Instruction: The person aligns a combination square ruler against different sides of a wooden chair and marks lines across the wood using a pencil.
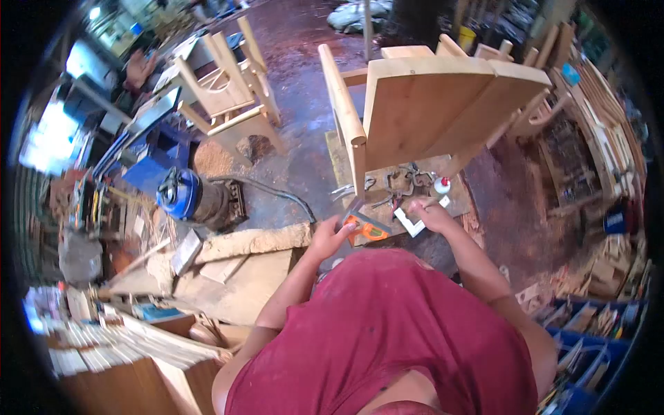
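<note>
My left hand (pixel 332 237) is closed around an orange-handled tool (pixel 371 229) with a grey metal part pointing up and away; its exact kind is unclear. Over the low board (pixel 453 207), my right hand (pixel 430 215) has its fingers curled, and what they hold is hard to see. A white angled piece (pixel 413 227) lies beside and partly under that hand. Just beyond it stands a small white bottle with a red cap (pixel 442 185). Several dark metal clamps or tools (pixel 408 181) are spread on the board. A large wooden chair (pixel 436 111) rises tilted in front of both hands.
A blue-topped shop vacuum (pixel 178 195) with a dark hose (pixel 277 192) stands at left. Another wooden chair (pixel 225 93) is farther back. Planks and a rough slab (pixel 256 243) lie near my left side. Blue bins of tools (pixel 588 325) sit at lower right. A person (pixel 138 69) is at far left.
</note>
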Demonstrator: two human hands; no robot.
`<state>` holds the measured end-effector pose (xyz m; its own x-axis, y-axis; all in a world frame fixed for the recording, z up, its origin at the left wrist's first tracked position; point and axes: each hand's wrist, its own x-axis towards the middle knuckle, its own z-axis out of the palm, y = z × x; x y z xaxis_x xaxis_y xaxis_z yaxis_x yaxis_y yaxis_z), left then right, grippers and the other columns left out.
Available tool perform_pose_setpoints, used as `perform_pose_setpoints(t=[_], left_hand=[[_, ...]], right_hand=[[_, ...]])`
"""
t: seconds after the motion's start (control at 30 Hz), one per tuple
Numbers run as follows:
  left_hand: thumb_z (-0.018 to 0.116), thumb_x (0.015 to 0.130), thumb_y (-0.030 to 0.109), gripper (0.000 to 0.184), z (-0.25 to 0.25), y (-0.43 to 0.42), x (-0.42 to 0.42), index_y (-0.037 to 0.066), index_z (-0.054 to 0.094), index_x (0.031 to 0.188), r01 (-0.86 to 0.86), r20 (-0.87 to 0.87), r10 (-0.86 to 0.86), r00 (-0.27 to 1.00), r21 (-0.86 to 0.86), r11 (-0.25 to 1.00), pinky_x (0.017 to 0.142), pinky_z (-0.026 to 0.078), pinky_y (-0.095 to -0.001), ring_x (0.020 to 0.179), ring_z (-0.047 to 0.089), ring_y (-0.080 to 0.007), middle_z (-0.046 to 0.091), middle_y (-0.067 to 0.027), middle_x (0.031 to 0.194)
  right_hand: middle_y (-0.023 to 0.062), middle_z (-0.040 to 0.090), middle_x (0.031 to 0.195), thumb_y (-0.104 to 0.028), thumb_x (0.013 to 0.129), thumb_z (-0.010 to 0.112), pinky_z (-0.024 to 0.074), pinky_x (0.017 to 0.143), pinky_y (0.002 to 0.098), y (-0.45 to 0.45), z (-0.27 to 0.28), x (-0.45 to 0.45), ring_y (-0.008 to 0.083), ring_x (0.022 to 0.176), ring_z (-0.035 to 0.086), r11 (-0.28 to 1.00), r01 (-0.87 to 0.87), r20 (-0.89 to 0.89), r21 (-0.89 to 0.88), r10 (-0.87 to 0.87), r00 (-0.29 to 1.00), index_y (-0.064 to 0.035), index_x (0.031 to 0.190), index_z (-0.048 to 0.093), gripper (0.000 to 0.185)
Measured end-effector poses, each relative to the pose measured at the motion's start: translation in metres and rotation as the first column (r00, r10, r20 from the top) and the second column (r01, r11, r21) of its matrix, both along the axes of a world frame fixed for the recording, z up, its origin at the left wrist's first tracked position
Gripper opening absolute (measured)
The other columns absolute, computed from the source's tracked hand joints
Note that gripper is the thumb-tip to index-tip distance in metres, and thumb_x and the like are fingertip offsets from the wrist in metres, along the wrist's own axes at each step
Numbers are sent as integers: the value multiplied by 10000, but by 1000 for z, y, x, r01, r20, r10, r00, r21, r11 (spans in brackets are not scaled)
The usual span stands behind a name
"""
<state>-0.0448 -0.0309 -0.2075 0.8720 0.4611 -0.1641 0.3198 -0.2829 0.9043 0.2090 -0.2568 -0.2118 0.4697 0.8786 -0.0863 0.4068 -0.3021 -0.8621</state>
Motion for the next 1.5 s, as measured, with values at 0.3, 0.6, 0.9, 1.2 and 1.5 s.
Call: perform_pose_setpoints(t=[0.3, 0.6, 0.9, 1.2, 1.5], left_hand=[[604, 884, 343, 367, -51, 94, -90, -18, 621, 952, 249, -254, -250, 934, -38, 968, 612, 455, -344, 632, 539, -145, 607, -53, 692], [604, 859, 465, 447, -60, 137, -145, 20, 632, 899, 456, -538, -306, 786, 169, 874, 629, 477, -371, 650, 620, -236, 634, -137, 701], [598, 867, 440, 421, -66, 130, -152, 29, 630, 946, 459, -592, -301, 748, 132, 879, 636, 475, -383, 683, 635, -247, 640, -148, 719], [613, 866, 385, 397, -58, 77, -107, -7, 592, 926, 231, -364, -155, 918, 175, 957, 576, 447, -391, 594, 571, -224, 597, -142, 657], [627, 862, 295, 298, 71, -52, 35, 16, 618, 966, 135, 8, -135, 991, 9, 991, 598, 452, -337, 627, 577, -183, 622, -126, 690]], right_hand=[[178, 645, 1059, -181, 847, 498, 490, 788, 429, -45, -194, -46, 349, 960, 620, 574, 172, 168, -800, -60, 984, -44, 1004, 671, 271], [154, 599, 1197, -171, 871, 502, 468, 920, 408, -97, -204, -54, 312, 1094, 588, 398, 253, 219, -882, -131, 967, -68, 1140, 644, 321], [164, 644, 919, -204, 812, 560, 482, 721, 416, -58, -168, -47, 292, 838, 624, 612, -8, -147, -791, -178, 973, -69, 883, 669, 187], [153, 630, 750, -243, 906, 470, 461, 604, 358, 11, -101, -62, 218, 667, 597, 999, 26, -28, -36, -27, 999, -30, 898, 651, 279], [63, 626, 805, -374, 842, 662, 449, 669, 283, 17, 69, -36, 130, 754, 556, 954, -289, -129, 85, 298, 946, -41, 1018, 653, 377]])
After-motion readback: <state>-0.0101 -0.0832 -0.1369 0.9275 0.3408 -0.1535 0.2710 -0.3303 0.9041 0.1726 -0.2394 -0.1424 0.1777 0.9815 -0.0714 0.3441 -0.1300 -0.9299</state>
